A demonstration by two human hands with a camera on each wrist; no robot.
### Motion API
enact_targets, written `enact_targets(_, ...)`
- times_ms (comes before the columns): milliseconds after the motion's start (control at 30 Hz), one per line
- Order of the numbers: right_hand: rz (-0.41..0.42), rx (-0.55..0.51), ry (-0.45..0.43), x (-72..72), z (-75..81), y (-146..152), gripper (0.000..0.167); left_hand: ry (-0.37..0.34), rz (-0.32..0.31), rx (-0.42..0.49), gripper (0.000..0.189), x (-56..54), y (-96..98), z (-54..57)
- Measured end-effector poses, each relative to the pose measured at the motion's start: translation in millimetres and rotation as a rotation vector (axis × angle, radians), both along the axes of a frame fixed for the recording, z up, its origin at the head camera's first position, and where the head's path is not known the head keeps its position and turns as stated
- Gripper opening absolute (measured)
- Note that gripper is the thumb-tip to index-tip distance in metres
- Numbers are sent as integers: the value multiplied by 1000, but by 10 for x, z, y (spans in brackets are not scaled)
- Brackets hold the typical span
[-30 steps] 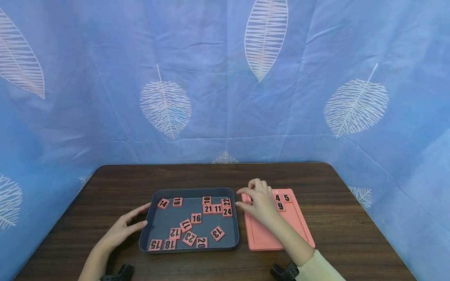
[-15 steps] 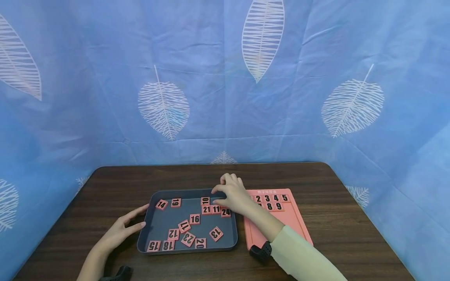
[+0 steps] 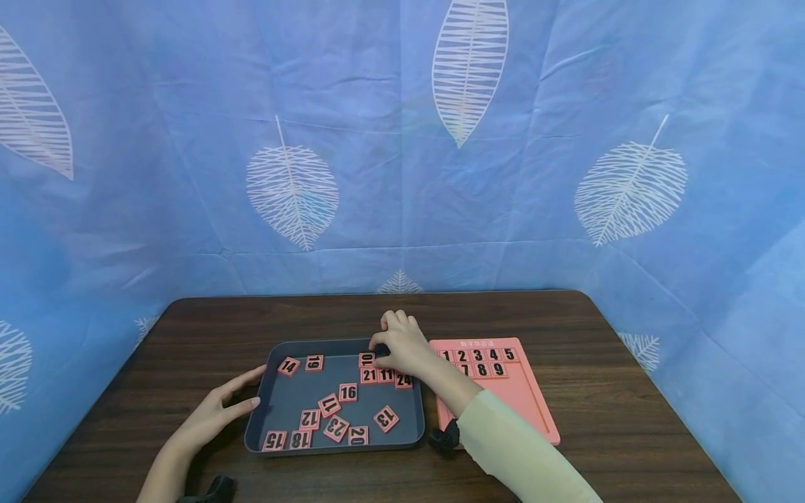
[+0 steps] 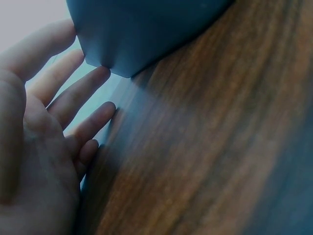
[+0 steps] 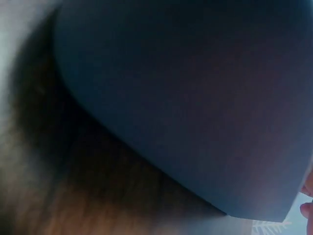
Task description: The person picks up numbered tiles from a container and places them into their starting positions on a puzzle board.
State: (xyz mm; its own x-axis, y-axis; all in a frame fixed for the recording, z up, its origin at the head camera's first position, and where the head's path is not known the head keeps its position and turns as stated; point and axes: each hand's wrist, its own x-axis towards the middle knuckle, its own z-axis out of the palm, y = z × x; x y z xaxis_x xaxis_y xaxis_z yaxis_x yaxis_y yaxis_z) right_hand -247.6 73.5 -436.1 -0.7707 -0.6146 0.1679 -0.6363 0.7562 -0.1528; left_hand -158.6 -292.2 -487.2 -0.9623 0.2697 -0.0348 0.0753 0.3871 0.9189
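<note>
A dark grey tray [image 3: 289, 405] holds several pink number tiles, among them 16 [image 3: 348, 392] and 13 [image 3: 386, 418]. My left hand [image 3: 210, 412] is at the tray's left side, thumb and fingers extended against its rim; in the left wrist view the fingertips meet the tray wall [image 4: 132, 34]. Over the tray's back right part, my right hand [image 3: 405, 346] has curled thumb and index finger at the edges of the 10 tile [image 3: 365, 359], which lies above the 21 tile [image 3: 368, 376]. The right hand partly covers the 11 and 24 tiles and hides the 22 tile.
To the tray's right lies a pink number board [image 3: 503, 405] with tiles in its top two rows, partly behind the right forearm. Both rest on a dark wooden table [image 3: 629, 433]. A blue leaf-patterned cloth [image 3: 377, 175] hangs behind the table.
My right hand has moved left from over the pink board into the tray, down to the 10 tile. The left hand stays at the tray's side. The view has shifted slightly.
</note>
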Motion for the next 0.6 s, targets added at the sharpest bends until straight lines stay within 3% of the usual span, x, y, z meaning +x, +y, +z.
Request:
enact_targets(333,-29,86,3,-63,-62,-41,22,8,-6,9,58,19,7,0)
enact_targets(600,-55,45,-57,-48,-126,-59,23,14,-9,9,57,31,17,-4)
